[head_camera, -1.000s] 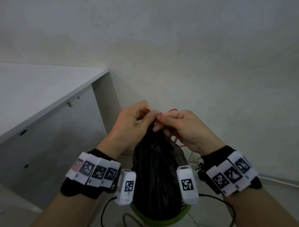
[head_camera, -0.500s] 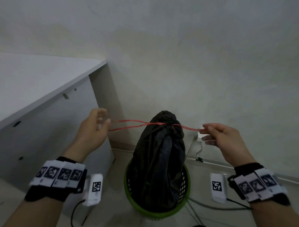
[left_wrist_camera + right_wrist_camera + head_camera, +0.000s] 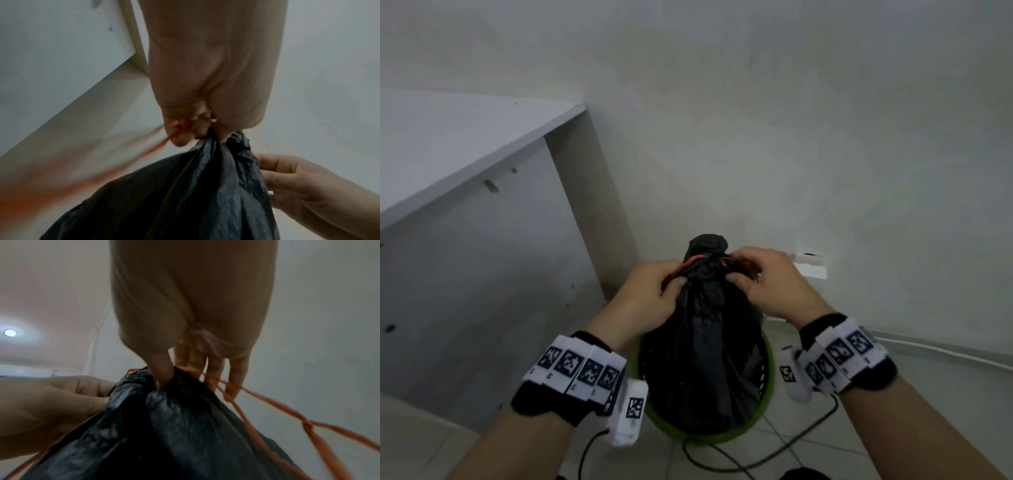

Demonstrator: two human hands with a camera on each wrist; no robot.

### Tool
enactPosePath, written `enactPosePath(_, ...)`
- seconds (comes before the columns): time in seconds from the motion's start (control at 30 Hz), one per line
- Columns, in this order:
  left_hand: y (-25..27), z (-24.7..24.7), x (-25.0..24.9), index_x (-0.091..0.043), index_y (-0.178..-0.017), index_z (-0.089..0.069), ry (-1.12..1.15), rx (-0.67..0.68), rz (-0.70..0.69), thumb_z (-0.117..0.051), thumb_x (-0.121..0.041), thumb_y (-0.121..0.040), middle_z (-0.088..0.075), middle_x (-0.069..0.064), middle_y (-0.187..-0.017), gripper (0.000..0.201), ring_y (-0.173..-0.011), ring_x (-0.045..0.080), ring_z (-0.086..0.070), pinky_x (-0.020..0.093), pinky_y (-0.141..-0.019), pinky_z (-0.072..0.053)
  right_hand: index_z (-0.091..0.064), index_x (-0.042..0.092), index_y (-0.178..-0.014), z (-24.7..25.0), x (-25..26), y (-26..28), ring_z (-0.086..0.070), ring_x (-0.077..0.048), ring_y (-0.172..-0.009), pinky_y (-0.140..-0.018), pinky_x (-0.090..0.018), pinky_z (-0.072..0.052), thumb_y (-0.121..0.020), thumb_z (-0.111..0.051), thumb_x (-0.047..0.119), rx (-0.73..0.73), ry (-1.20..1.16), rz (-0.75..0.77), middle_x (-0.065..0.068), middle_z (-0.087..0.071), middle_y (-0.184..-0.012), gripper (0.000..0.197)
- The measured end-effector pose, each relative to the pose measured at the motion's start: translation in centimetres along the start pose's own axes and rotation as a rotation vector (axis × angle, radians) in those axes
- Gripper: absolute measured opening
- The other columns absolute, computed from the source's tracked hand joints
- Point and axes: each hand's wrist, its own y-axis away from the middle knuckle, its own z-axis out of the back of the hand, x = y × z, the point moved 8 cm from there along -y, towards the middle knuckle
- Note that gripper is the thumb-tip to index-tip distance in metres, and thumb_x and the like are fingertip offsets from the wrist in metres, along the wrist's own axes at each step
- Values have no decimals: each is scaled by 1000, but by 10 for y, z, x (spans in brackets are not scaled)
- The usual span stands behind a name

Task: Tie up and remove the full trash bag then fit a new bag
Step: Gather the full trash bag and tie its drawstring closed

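Observation:
A full black trash bag stands in a green bin, its neck cinched by a red drawstring. My left hand pinches the drawstring and the bag's gathered neck on the left side. My right hand holds the neck from the right, thumb pressed into the plastic, and loops of drawstring run across its fingers and trail away. Both hands meet at the top of the bag.
A white cabinet stands close on the left, its side panel next to the bin. A white wall is right behind. Black cables lie on the tiled floor, and a white wall socket sits behind my right hand.
Half a second ago my hands were spread wide, pulling the drawstring taut to both sides. Both have come back in to the bag's neck and hold it there.

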Motion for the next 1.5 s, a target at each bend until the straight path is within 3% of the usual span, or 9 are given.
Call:
enactPosePath(0.17,2,33,-5,-35,-118,-64,-48,-136,-48,-65,-60,-76,-68,-8,-101,48,-95,11,-65,36,-85,-56,-76,18,-100,26,29,16,-57,-17,-71,-68,-33,-47,-91,-62,15,-305,139,226,0,-61,-77,17)
enactPosePath(0.3,-5,24,-39,-34,-142,-47,61,-27,-221,-75,-43,-80,-56,-13,-137,69,-128,0,-51,26,-105,-44,-76,11,-98,36,44,16,-69,-13,-82,-78,-24,-53,-95,-56,9,-217,-36,259,-1,-76,-87,20)
enactPosePath(0.6,2,-2,-27,-19,-103,-62,701,-41,-15,-48,-5,-90,-73,-20,-93,24,-93,-5,-64,15,-87,-47,-66,14,-72,33,7,28,-51,-1,-46,-52,-14,-39,-97,-60,32,-73,-275,-39,9,-62,-55,31)
enactPosePath(0.83,-9,-21,0,-1,-98,-63,702,-36,317,-51,2,-92,-64,16,-89,13,-84,23,-60,37,-80,-47,-61,39,-128,33,29,39,-56,3,-69,-65,-19,-45,-64,-68,79,-162,154,182,14,-61,-91,76)
enactPosePath(0.93,-8,-38,4,-3,-100,-61,684,20,401,-50,3,-93,-64,16,-87,15,-85,26,-59,35,-76,-46,-73,31,-107,-5,31,32,-65,-11,-80,-67,-30,-52,-75,-70,64,-119,249,286,10,-64,-97,46)
enactPosePath(1.03,-1,-29,20,-19,-110,-60,582,4,410,-64,-22,-90,-68,9,-107,20,-103,28,-65,39,-90,-50,-71,18,-83,-32,-6,13,-63,-13,-67,-62,-29,-48,-90,-61,27,0,-100,89,5,-66,-74,15)
enactPosePath(1.17,11,-29,3,-33,-142,-46,364,242,41,-81,-41,-76,-54,-13,-140,76,-131,-2,-48,18,-107,-40,-70,-2,-103,-67,-47,13,-52,-10,-40,-36,-17,-36,-100,-56,16,300,-829,-377,-11,-65,-65,23)
enactPosePath(1.33,1,-42,29,-14,-88,-72,89,45,109,-70,-24,-88,-72,1,-77,9,-71,10,-64,31,-69,-52,-66,9,-109,-58,-56,10,-58,-22,-68,-59,-27,-45,-96,-61,17,110,-593,-283,-8,-66,-91,15)
enactPosePath(1.5,4,-59,61,-7,-76,-71,302,69,388,-63,-21,-95,-64,-4,-66,24,-61,7,-57,25,-60,-45,-67,31,-122,-62,-13,37,-66,-1,-98,-82,-21,-52,-79,-70,63,84,84,274,12,-68,-116,54)
